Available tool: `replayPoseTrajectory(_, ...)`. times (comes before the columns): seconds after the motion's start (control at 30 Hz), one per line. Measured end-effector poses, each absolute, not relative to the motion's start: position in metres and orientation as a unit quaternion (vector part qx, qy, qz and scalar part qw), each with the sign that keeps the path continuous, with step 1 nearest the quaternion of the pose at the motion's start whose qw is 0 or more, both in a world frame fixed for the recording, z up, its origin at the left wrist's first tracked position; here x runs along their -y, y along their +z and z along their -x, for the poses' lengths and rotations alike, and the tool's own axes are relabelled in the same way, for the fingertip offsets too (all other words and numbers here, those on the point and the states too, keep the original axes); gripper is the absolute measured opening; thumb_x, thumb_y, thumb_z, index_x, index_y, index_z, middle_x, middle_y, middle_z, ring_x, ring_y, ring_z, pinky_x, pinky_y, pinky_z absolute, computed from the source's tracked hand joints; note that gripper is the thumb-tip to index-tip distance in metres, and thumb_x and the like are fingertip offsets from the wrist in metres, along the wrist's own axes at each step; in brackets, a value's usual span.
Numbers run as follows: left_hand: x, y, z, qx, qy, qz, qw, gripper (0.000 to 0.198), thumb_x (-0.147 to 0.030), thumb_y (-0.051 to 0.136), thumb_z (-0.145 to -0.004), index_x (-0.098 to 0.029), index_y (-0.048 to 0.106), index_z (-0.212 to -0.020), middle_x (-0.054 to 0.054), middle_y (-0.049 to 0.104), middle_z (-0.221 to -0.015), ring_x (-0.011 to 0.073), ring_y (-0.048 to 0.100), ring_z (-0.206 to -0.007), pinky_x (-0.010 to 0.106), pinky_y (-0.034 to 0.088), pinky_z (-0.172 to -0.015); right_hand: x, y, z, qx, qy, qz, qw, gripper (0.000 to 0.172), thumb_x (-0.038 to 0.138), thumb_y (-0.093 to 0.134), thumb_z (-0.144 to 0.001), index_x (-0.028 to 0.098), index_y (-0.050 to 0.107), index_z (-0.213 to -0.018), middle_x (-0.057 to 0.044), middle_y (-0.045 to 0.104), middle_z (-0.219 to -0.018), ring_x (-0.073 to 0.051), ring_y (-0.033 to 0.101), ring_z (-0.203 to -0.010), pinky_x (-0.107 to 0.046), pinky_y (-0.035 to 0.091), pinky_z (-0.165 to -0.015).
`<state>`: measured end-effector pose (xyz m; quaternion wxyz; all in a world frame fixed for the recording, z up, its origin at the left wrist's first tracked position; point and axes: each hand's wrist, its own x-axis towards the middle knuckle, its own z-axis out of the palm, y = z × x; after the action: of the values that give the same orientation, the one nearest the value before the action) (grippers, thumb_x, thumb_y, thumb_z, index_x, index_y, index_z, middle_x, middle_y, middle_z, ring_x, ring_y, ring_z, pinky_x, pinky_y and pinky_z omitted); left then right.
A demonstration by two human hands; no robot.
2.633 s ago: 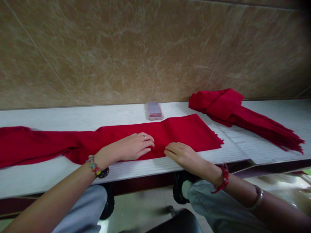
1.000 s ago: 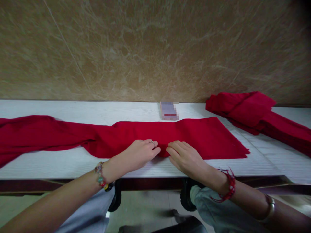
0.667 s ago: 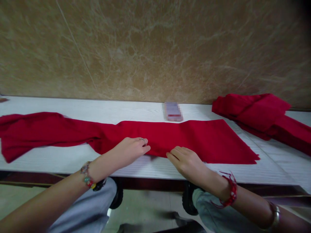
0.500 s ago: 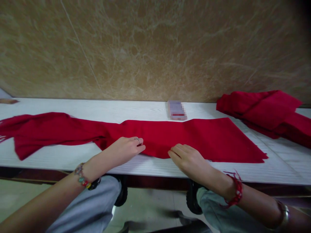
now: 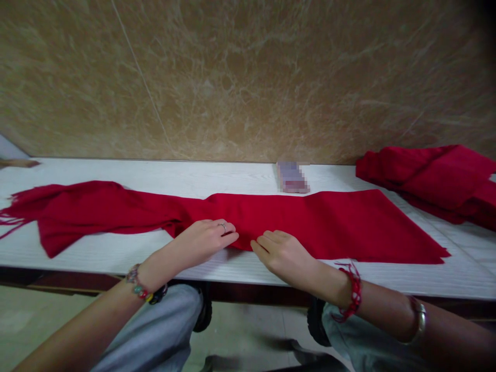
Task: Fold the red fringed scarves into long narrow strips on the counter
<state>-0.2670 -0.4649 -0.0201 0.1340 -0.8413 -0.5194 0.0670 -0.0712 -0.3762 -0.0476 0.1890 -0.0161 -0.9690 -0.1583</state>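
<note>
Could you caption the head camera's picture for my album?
Left hand and right hand at the near edge of a long red cloth on a white table.

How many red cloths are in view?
2: one long red fringed cloth beneath the left hand and right hand, and one folded red cloth bundle at right, beside the brown wall, which may hide more.

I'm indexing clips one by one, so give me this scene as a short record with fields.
Left hand: at near edge of red cloth, grip unclear
Right hand: same edge, apart from left
Red cloth: lengthwise on white table, fringed left end
Beyond cloth: pixelated item
Far right: red bundle
</note>
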Motion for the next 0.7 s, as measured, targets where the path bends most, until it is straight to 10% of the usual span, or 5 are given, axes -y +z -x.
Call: replayPoseTrajectory(0.7, 0.501, -0.013, 0.414, 0.752, 0.067, 0.652, 0.067, 0.054, -0.001, 0.036, -0.073, -0.012, 0.043, -0.125, 0.011, 0.048, -0.126, 0.019, 0.044, -0.115, 0.033, 0.034, -0.098, 0.375, -0.053, 0.089, 0.962, -0.164, -0.025, 0.216, 0.019, 0.0, 0.044, -0.078, 0.013, 0.058, -0.078, -0.006, 0.058, -0.071, -0.016, 0.05, -0.063, -0.027, 0.037, -0.055)
